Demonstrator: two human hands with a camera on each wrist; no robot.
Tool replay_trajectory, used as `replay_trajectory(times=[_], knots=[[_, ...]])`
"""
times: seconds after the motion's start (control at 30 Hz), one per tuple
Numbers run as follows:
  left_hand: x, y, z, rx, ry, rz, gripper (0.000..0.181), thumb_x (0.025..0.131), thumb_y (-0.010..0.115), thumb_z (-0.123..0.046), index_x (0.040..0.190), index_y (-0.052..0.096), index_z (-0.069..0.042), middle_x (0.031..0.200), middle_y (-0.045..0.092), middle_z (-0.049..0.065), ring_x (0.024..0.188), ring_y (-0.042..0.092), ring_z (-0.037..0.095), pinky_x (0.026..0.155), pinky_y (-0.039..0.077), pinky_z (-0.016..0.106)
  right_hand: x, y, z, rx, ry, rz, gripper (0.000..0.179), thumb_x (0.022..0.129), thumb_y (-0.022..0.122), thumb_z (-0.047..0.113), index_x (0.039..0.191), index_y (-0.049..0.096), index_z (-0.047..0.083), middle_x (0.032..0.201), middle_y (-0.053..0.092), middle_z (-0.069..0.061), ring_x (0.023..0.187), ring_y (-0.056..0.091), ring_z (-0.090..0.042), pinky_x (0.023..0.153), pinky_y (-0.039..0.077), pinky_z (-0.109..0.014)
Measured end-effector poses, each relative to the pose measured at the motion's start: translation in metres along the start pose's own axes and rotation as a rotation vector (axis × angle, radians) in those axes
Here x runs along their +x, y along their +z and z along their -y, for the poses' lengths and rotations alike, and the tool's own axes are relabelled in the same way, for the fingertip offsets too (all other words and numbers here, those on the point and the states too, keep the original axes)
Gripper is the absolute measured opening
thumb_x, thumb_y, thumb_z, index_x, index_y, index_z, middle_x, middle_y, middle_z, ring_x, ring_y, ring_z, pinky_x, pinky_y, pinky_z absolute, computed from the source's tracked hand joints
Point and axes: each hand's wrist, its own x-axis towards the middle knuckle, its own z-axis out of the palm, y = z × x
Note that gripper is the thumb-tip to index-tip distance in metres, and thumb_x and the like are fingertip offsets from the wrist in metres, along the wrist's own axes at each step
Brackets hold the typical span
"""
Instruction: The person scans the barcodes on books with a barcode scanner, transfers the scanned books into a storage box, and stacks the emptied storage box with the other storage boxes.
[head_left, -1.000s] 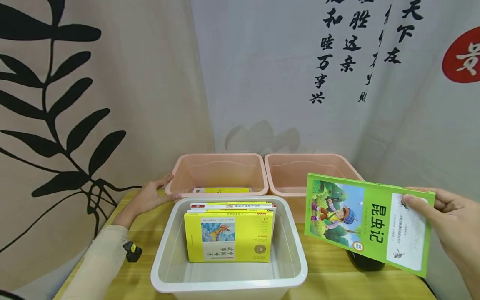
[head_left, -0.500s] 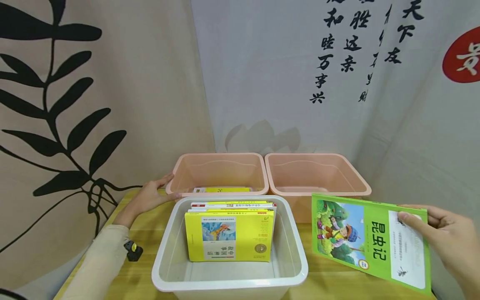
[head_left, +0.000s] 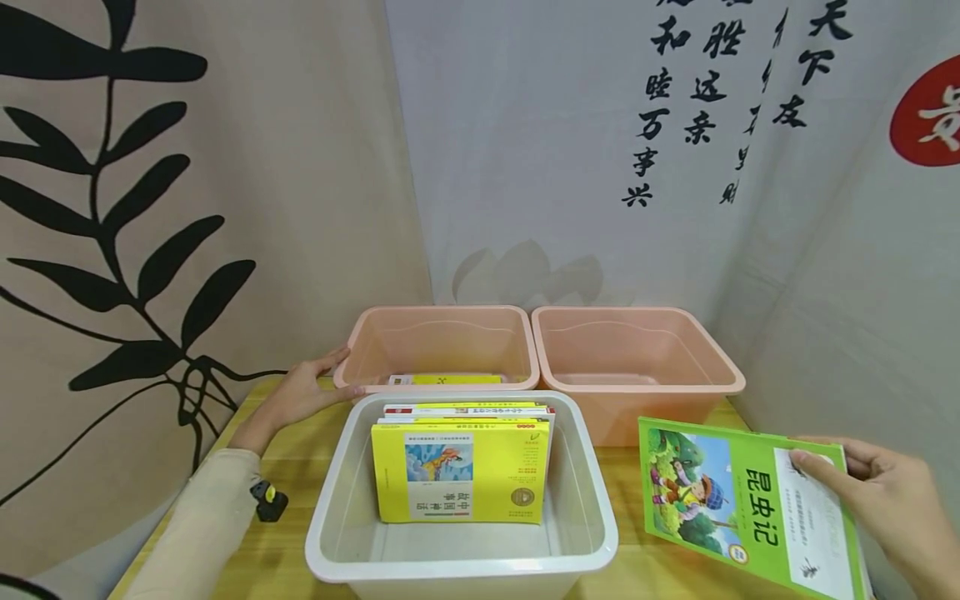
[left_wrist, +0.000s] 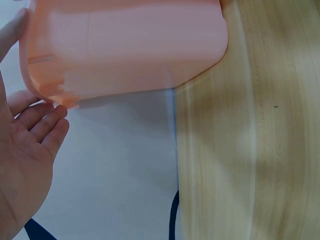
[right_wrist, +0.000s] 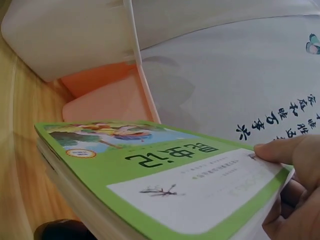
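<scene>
At the left corner of the left pink bin (head_left: 442,325), my left hand (head_left: 300,396) rests against the rim. The left wrist view shows that hand's relaxed fingers (left_wrist: 47,127) beside the bin's outer wall, with the palm visible. On the right, my right hand (head_left: 885,500) grips a green book (head_left: 757,467) by its right end, thumb across the cover. The cover bears a child picture and a white panel. A white bin (head_left: 322,542) in front of the pink ones holds several upright books, the foremost a yellow book (head_left: 495,500).
Next to the left pink bin stands a right pink bin (head_left: 615,417). A yellow book edge (head_left: 457,379) shows inside the left one. The wooden tabletop (head_left: 288,533) carries all the bins. A dark rounded object (right_wrist: 65,230) lies below the green book in the right wrist view.
My right hand has lowered the green book toward the table and slightly to the right, exposing more of the right pink bin. The left hand has stayed at its corner.
</scene>
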Motion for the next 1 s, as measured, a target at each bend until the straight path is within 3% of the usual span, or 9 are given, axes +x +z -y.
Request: replay_trajectory(times=[0.23, 0.43, 0.53, 0.77, 1.0], knots=[[0.0012, 0.0005, 0.0015, -0.013, 0.011, -0.001, 0.102, 0.089, 0.07, -0.062, 0.161, 0.028, -0.004, 0.167, 0.024, 0.02, 0.148, 0.028, 0.051, 0.114, 0.029, 0.071, -0.0005, -0.0004, -0.0089, -0.089, 0.094, 0.002, 0.014, 0.092, 0.077, 0.039, 0.093, 0.078, 0.026, 0.069, 0.074, 0.005, 0.054, 0.068, -0.018, 0.044, 0.05, -0.029], [0.0015, 0.0007, 0.0014, -0.019, 0.012, -0.001, 0.102, 0.089, 0.07, -0.062, 0.161, 0.028, -0.004, 0.167, 0.023, 0.02, 0.149, 0.026, 0.05, 0.115, 0.028, 0.07, 0.0031, 0.0, -0.0105, -0.149, 0.148, -0.007, 0.048, 0.092, 0.075, 0.046, 0.107, 0.076, 0.0, 0.071, 0.074, 0.002, 0.054, 0.068, -0.018, 0.045, 0.052, -0.03], [0.0012, 0.0005, 0.0013, -0.017, 0.013, -0.004, 0.101, 0.089, 0.07, -0.061, 0.161, 0.027, -0.004, 0.167, 0.023, 0.019, 0.149, 0.027, 0.05, 0.114, 0.029, 0.07, 0.005, 0.0004, -0.0105, -0.163, 0.159, -0.011, 0.056, 0.092, 0.074, 0.047, 0.112, 0.074, -0.005, 0.072, 0.074, 0.002, 0.055, 0.068, -0.018, 0.045, 0.051, -0.03], [0.0013, 0.0009, 0.0024, -0.017, 0.022, -0.004, 0.101, 0.089, 0.071, -0.061, 0.161, 0.028, -0.003, 0.167, 0.024, 0.018, 0.149, 0.027, 0.05, 0.114, 0.029, 0.07, 0.0031, -0.0003, -0.011, -0.172, 0.065, -0.013, 0.037, 0.093, 0.076, 0.042, 0.102, 0.078, 0.007, 0.069, 0.074, 0.005, 0.054, 0.067, -0.015, 0.045, 0.048, -0.029], [0.0013, 0.0005, 0.0023, -0.017, 0.022, -0.006, 0.101, 0.089, 0.071, -0.061, 0.161, 0.027, -0.004, 0.167, 0.024, 0.019, 0.148, 0.028, 0.051, 0.113, 0.03, 0.071, 0.0049, -0.0025, -0.0068, -0.103, -0.008, 0.035, 0.028, 0.096, 0.074, 0.033, 0.109, 0.076, 0.009, 0.075, 0.076, 0.005, 0.058, 0.068, -0.016, 0.049, 0.05, -0.027]])
